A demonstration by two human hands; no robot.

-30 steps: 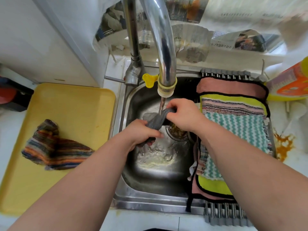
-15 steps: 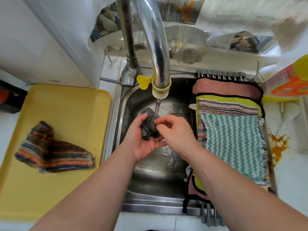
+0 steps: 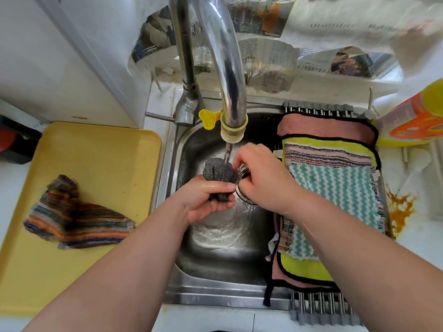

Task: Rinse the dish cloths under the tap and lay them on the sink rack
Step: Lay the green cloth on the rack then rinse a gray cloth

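Water runs from the tap [image 3: 230, 130] onto a grey dish cloth [image 3: 217, 172], bunched into a ball over the sink [image 3: 215, 262]. My left hand [image 3: 206, 202] grips the cloth from below, palm up. My right hand [image 3: 262, 174] is at the cloth's right side, its curled fingers pinching the edge. The sink rack [image 3: 318, 108] spans the sink's right half. A pink cloth [image 3: 323, 128], a yellow-green cloth [image 3: 309, 268] and a teal zigzag cloth [image 3: 335, 195] lie spread on it. A multicolour striped cloth [image 3: 72, 221] lies crumpled on the yellow tray [image 3: 100, 154] at the left.
The tap's lever [image 3: 159, 116] sticks out to the left of its base. An orange and yellow bottle [image 3: 412, 121] stands at the right edge. Newspaper [image 3: 263, 61] covers the wall behind the sink. An orange stain [image 3: 400, 212] marks the right counter.
A second ago the grey cloth was stretched between both hands. It is now bunched into a ball in my left hand under the stream, and my right hand has shifted to its right side.
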